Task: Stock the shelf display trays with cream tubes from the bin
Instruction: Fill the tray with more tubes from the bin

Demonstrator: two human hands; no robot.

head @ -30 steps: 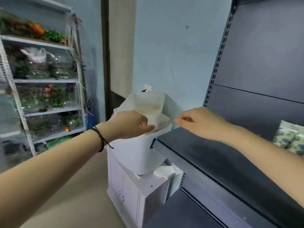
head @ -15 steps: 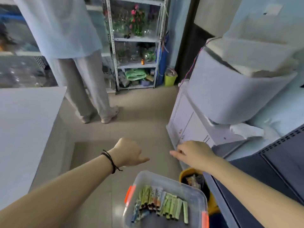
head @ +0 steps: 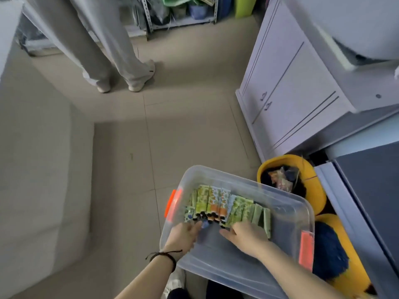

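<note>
A clear plastic bin [head: 285, 203] with orange latches sits on the floor in front of me. A row of cream tubes [head: 226, 207], green, orange and blue patterned, lies packed along its far side with the caps toward me. My left hand [head: 185, 236] reaches into the bin, its fingertips at the caps of the leftmost tubes. My right hand [head: 245, 236] lies palm down with straight fingers at the near ends of the green tubes on the right. Neither hand has lifted a tube. The display trays are out of view.
A yellow tub [head: 291, 180] of small packets and a second yellow tub [head: 345, 262] stand right of the bin. The dark shelf base [head: 371, 190] and a white cabinet [head: 298, 93] rise at right. A person in light trousers [head: 112, 46] stands ahead; a white surface [head: 32, 169] is left.
My view has swung from the shelf down to the floor. Both hands dropped from shelf height into the bin and now touch the tubes.
</note>
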